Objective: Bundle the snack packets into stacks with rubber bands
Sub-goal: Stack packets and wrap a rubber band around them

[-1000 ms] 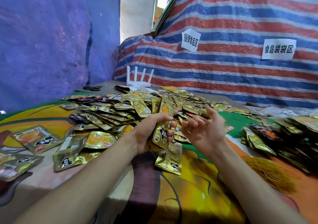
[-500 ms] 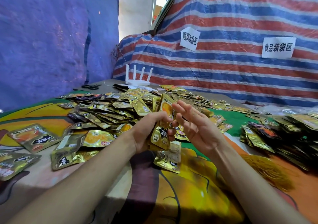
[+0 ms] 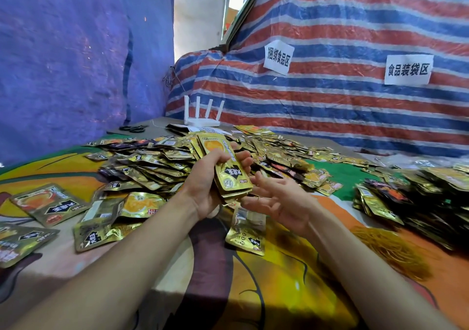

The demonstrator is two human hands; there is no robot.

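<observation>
1. L hand (image 3: 208,182) is gripping a stack of gold snack packets (image 3: 229,170), fingers curling round it, in front of the loose packet pile (image 3: 157,162).
2. R hand (image 3: 281,203) is hovering just beside the stack's lower end, palm up, fingers spread wide.
3. Rubber band heap (image 3: 390,251) is lying near the R forearm.

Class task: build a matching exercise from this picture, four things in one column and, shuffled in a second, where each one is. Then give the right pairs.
Things:
1 stack of packets
2 rubber bands
3 white router
4 paper signs

Places:
A stuck on the striped tarp
B heaped on the mat, near right
C held in the left hand
D standing at the far end of the table

Pairs: 1-C; 2-B; 3-D; 4-A
</observation>
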